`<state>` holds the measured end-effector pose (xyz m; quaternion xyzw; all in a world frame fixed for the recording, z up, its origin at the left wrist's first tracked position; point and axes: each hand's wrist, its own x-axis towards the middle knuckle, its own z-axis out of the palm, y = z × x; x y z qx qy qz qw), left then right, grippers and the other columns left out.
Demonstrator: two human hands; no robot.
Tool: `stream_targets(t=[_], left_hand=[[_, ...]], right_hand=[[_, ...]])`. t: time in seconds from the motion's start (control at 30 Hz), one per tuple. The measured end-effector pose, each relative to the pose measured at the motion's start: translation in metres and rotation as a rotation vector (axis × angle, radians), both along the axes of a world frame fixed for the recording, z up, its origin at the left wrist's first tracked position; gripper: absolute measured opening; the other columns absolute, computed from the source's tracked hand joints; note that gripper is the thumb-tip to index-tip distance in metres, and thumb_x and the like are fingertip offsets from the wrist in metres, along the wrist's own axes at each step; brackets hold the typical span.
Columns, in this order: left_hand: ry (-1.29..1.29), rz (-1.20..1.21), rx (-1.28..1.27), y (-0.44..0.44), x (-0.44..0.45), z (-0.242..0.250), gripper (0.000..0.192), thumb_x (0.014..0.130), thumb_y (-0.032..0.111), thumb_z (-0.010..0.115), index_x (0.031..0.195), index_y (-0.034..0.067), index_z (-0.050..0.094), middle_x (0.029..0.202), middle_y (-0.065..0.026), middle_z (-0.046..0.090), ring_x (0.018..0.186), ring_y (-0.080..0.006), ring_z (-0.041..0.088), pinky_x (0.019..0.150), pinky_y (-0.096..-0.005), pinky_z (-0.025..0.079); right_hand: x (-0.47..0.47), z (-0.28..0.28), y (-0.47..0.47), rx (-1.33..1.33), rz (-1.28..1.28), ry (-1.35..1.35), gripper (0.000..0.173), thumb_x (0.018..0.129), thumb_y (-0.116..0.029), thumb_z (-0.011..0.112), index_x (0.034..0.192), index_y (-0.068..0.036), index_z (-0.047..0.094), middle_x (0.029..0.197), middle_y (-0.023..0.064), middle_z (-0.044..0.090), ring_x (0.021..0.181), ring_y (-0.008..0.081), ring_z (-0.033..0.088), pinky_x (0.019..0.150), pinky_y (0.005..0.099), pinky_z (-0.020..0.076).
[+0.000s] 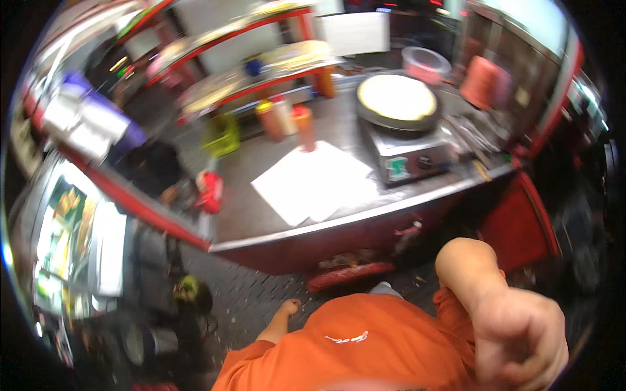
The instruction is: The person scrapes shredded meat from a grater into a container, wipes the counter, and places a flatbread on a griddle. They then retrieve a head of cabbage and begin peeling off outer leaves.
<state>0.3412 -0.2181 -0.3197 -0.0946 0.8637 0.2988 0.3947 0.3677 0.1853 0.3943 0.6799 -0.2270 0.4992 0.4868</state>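
My left hand (292,307) hangs low at my side over the dark paved floor, away from the counter; its fingers are too small to make out. Raised close to the camera at the lower right, my right hand (528,332) is blurred, with fingers bent and no held thing visible. In front of me, white paper sheets (313,188) lie overlapped on the metal counter (239,210). To their right a round griddle (398,120) carries a pale crepe-like disc (397,97). Its metal base (415,161) has a knob on the front.
Squeeze bottles (305,127) stand behind the paper, beside a yellow-green basket (222,137). A red packet (210,192) lies at the counter's left edge. Utensils (474,137) and a clear tub (425,64) are around the griddle. A red-edged shelf (274,83) rises behind. Another person (151,166) is at left.
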Motion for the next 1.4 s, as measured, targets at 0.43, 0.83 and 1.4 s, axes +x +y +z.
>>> stream_targets(t=[0.43, 0.83, 1.4], left_hand=[[-0.029, -0.365, 0.201, 0.132, -0.088, 0.038, 0.047, 0.105, 0.037, 0.057, 0.134, 0.0, 0.063, 0.132, -0.0208, 0.068, 0.121, -0.0257, 0.063, 0.103, -0.0372, 0.046], [0.13, -0.755, 0.783, 0.428, -0.149, 0.345, 0.037, 0.107, 0.023, 0.058, 0.138, 0.002, 0.06, 0.112, -0.0062, 0.071, 0.106, -0.0155, 0.065, 0.097, -0.0303, 0.051], [1.074, -1.139, 0.55, 0.668, -0.231, 0.35, 0.01, 0.089, 0.01, 0.078, 0.091, 0.004, 0.072, 0.077, -0.0086, 0.062, 0.07, -0.0239, 0.06, 0.066, -0.0342, 0.048]], right_hand=[[0.023, -0.327, 0.096, 0.472, -0.768, -2.154, 0.011, 0.099, -0.01, 0.063, 0.1, 0.0, 0.069, 0.088, 0.01, 0.07, 0.073, 0.0203, 0.067, 0.067, 0.0342, 0.0542], [0.0, -0.422, 0.245, -0.047, -0.696, -1.905, 0.022, 0.101, -0.024, 0.064, 0.097, -0.003, 0.071, 0.082, 0.0082, 0.07, 0.075, 0.0182, 0.07, 0.063, 0.0327, 0.0539], [0.264, -0.658, 0.563, -1.275, -1.309, -3.849, 0.07, 0.096, -0.048, 0.054, 0.157, -0.014, 0.044, 0.172, 0.018, 0.01, 0.158, 0.0428, 0.004, 0.11, 0.0844, -0.0036]])
